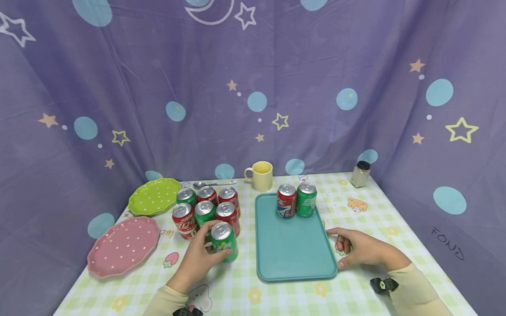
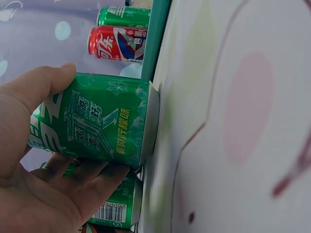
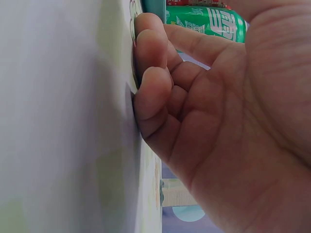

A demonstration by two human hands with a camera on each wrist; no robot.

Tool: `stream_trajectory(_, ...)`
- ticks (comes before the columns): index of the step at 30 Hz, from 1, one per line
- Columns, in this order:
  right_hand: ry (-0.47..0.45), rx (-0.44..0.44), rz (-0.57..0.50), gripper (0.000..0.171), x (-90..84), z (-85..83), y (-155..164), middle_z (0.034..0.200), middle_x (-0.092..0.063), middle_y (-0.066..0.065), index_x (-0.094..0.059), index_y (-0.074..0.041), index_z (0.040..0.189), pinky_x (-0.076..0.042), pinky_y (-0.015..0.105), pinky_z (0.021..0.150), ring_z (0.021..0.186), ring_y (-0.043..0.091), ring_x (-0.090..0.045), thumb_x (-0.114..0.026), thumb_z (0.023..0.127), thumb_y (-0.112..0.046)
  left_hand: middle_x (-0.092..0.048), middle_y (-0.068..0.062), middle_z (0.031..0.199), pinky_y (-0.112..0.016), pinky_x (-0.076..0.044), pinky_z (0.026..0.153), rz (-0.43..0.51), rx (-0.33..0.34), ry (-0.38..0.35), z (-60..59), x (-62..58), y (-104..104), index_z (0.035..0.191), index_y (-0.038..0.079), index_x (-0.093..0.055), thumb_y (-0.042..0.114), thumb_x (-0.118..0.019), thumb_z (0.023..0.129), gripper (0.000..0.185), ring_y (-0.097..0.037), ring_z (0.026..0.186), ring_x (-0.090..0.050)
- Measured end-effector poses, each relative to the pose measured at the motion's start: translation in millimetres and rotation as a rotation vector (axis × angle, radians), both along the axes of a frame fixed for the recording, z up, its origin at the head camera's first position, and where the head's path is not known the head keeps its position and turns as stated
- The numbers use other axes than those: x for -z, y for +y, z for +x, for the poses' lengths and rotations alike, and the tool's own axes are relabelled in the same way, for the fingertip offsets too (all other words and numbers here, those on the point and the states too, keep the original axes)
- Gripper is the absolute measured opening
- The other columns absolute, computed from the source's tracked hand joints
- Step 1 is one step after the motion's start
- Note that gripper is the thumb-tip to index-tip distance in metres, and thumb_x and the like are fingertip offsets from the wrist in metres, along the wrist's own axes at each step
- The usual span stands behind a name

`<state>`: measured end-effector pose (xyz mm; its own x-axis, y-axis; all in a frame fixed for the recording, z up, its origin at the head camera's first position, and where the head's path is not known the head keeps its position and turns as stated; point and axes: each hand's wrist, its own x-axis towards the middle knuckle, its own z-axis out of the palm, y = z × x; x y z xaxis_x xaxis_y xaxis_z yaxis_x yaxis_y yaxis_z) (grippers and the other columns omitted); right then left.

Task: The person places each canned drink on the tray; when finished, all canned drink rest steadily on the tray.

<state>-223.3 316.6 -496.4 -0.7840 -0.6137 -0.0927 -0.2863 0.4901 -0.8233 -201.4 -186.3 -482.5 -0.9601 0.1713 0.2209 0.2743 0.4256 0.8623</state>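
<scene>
Standing on the counter [image 1: 356, 219] left of the tray [image 1: 290, 245], seven cans form a cluster; the left grip [image 1: 199, 259] wraps the nearest green can [image 1: 223, 241]. Two more cans, one red [image 1: 286, 201] and one green [image 1: 306, 199], stand on the tray. Right grip [image 1: 361, 250] rests loosely curled beside the tray, holding nothing. Two plates, one mug.

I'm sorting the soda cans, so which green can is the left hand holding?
The green can at the front of the cluster, nearest the person. The left hand grips it; the other green cans stand untouched.
</scene>
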Motion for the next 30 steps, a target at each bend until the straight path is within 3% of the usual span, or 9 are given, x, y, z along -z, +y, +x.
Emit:
stream_trajectory(9,0.019,-0.007,0.013,0.095,2.7,-0.7,2.3,0.099,-0.058,0.011,-0.040,0.007,0.154,-0.048,0.029,0.069,0.080,0.020,-0.054,-0.093,0.080,-0.023,-0.062,0.002,0.132,-0.044,-0.055,0.095,0.033,-0.031,0.007,0.6,1.5,0.3,0.141,0.032,-0.053,0.021,-0.097,0.076,0.079,-0.023,0.119,-0.062)
stream_trajectory(14,0.005,-0.007,-0.002,0.095,1.3,0.5,1.2,0.100,-0.058,0.013,-0.039,0.008,0.154,-0.047,0.029,0.068,0.080,0.023,-0.053,-0.093,0.081,-0.020,-0.063,0.002,0.129,-0.035,-0.057,0.092,0.080,-0.068,0.078,4.0,-2.9,-0.2,0.140,0.030,-0.055,0.021,-0.098,0.075,0.079,-0.021,0.110,-0.066)
stream_trajectory(21,0.001,-0.011,-0.008,0.095,0.0,0.6,0.6,0.100,-0.058,0.013,-0.039,0.008,0.154,-0.047,0.030,0.068,0.081,0.024,-0.054,-0.092,0.081,-0.020,-0.066,0.003,0.126,-0.029,-0.055,0.086,0.127,-0.114,0.229,9.2,-25.9,3.0,0.141,0.023,-0.056,0.011,-0.097,0.075,0.079,-0.018,0.111,-0.063)
stream_trajectory(24,0.013,-0.018,0.003,0.095,1.7,-0.3,1.6,0.100,-0.059,0.012,-0.039,0.009,0.154,-0.048,0.030,0.069,0.081,0.023,-0.054,-0.092,0.081,-0.022,-0.065,0.000,0.129,-0.028,-0.054,0.088,0.164,-0.109,0.254,10.7,-37.3,7.2,0.144,0.019,-0.055,0.007,-0.095,0.076,0.080,-0.019,0.113,-0.063)
stream_trajectory(30,0.028,-0.011,0.034,0.096,4.7,-2.4,3.7,0.100,-0.059,0.011,-0.040,0.006,0.154,-0.049,0.030,0.070,0.081,0.021,-0.055,-0.093,0.081,-0.027,-0.063,0.001,0.132,-0.030,-0.054,0.090,0.198,-0.087,0.270,7.5,-60.2,24.9,0.149,0.026,-0.054,0.011,-0.094,0.080,0.081,-0.020,0.116,-0.062)
